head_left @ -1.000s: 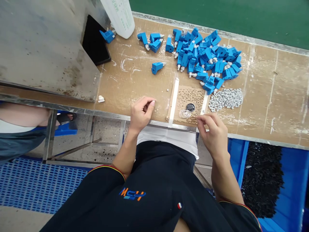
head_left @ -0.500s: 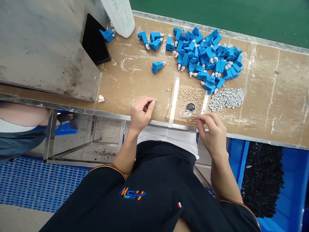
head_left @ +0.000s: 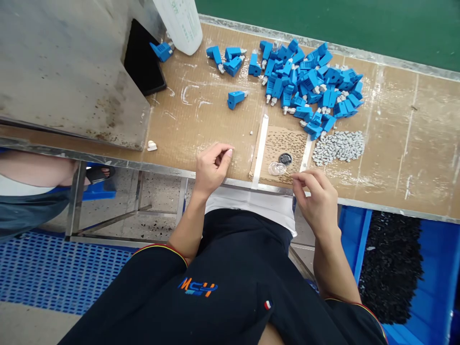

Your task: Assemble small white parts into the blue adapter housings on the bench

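Observation:
My right hand (head_left: 316, 194) pinches a thin pale stick (head_left: 287, 172) between thumb and forefinger. The stick's far end points at a small clear round dish (head_left: 276, 168), and I cannot tell whether it touches. Just behind the dish is a small black round cap (head_left: 285, 158); both lie on a piece of brown cardboard (head_left: 283, 139) with dark marks. My left hand (head_left: 212, 167) rests at the table's front edge, thumb and forefinger pressed together. Whatever is in that pinch, if anything, is too small to make out. Small grey pieces (head_left: 339, 146) lie piled right of the cardboard.
Blue plastic parts with whitish tips (head_left: 305, 81) are heaped at the back, several more lying to their left. A white bottle (head_left: 181, 28) stands near a metal box (head_left: 72, 72). A blue bin (head_left: 434, 268) of black pieces sits below right. Another person's leg (head_left: 36, 170) shows at left.

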`<state>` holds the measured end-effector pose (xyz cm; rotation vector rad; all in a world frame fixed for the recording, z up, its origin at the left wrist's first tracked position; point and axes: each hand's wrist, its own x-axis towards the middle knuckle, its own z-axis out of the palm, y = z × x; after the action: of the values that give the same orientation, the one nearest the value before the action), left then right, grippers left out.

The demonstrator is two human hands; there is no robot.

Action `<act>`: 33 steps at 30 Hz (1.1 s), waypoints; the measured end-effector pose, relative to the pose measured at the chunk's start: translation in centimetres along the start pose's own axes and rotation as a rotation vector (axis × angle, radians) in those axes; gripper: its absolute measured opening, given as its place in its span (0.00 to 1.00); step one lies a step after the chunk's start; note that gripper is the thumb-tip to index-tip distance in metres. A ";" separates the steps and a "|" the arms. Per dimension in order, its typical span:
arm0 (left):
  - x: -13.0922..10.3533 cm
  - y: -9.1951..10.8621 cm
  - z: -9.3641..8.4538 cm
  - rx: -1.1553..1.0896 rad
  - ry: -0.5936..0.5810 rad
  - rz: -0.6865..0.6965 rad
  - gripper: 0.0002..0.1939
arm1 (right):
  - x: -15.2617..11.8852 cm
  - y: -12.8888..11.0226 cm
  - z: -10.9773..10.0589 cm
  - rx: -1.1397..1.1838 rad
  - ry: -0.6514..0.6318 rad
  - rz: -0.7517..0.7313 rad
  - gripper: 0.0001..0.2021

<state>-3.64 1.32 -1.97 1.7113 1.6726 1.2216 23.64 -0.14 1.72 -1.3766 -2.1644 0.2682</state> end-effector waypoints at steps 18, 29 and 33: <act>0.1 0.0 0.1 0.012 0.000 0.019 0.09 | -0.2 -0.3 -0.5 0.080 -0.038 -0.020 0.07; 0.0 0.0 0.2 0.007 -0.006 0.010 0.10 | -0.5 -0.3 -0.4 0.113 -0.026 -0.007 0.08; 0.0 0.0 0.2 0.012 -0.010 0.010 0.10 | -0.5 -0.4 -0.5 0.113 -0.055 0.008 0.08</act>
<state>-3.46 1.41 -2.03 1.7319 1.6715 1.2081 23.73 -0.80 2.13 -1.3286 -2.1538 0.4298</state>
